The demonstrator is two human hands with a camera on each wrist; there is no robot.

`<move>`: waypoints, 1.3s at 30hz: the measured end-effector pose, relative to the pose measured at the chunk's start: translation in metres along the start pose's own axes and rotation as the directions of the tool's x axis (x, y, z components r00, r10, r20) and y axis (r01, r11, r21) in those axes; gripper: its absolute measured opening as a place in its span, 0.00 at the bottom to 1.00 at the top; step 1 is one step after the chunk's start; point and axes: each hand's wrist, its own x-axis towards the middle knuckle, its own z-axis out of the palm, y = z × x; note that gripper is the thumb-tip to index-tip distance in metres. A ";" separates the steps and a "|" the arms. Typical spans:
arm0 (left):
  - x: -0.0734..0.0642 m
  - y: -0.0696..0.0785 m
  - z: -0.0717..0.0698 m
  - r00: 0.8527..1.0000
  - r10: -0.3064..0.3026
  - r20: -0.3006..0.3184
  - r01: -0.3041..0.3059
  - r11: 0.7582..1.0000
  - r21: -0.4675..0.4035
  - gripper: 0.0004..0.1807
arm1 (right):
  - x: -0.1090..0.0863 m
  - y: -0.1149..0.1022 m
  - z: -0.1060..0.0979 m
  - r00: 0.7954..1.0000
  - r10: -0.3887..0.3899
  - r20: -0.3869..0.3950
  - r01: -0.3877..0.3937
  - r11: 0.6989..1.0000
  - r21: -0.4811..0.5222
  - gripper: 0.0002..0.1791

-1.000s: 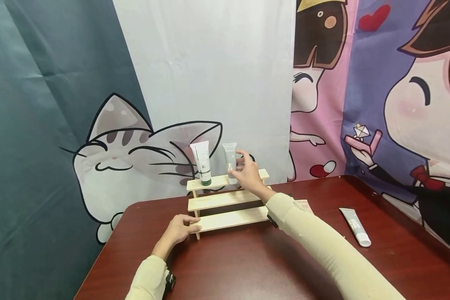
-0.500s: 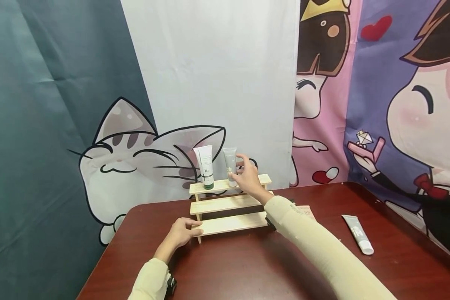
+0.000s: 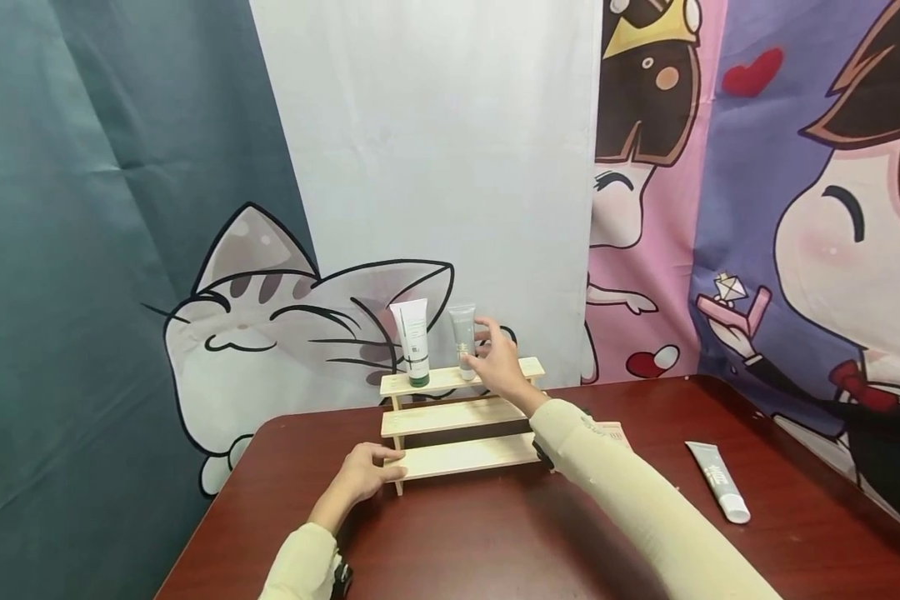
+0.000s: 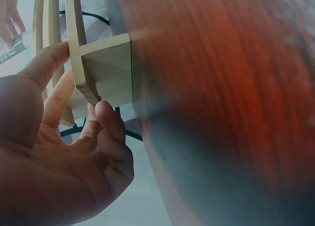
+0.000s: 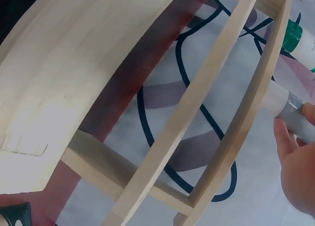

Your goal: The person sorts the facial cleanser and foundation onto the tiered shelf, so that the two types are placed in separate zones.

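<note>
A three-tier wooden rack (image 3: 468, 457) stands on the table. My left hand (image 3: 360, 475) grips the left end of its lowest shelf, thumb on top and fingers curled at the edge, as the left wrist view (image 4: 78, 157) also shows. On the top shelf, a grey squeeze tube (image 3: 462, 327) stands upright on its white cap. My right hand (image 3: 501, 365) pinches this tube from the right between thumb and fingers; part of it is hidden in the right wrist view. To its left, a white squeeze tube (image 3: 412, 337) with a green cap stands on the same shelf.
Another grey tube (image 3: 717, 479) with a white cap lies on the red-brown table (image 3: 465, 542) at the right. A pinkish printed piece (image 3: 612, 432) lies partly hidden behind the right sleeve. A cartoon-printed cloth (image 3: 450, 167) hangs behind the table.
The head view has tilted up slightly, so everything sits lower in it. Both hands keep their places: left on the rack, right on the grey tube.
</note>
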 end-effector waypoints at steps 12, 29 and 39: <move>-0.003 0.001 0.000 1.000 0.002 -0.005 -0.002 1.000 0.011 0.15 | -0.004 0.009 0.002 1.000 -0.012 0.023 0.011 1.000 0.026 0.35; -0.001 0.004 -0.001 0.999 -0.037 0.020 0.037 0.999 0.035 0.14 | -0.009 0.014 -0.022 0.995 0.028 0.096 -0.029 1.000 0.001 0.39; -0.001 0.009 -0.006 0.998 -0.055 0.021 0.054 0.997 0.059 0.14 | -0.019 0.015 -0.047 0.994 0.023 0.109 -0.022 1.000 -0.010 0.36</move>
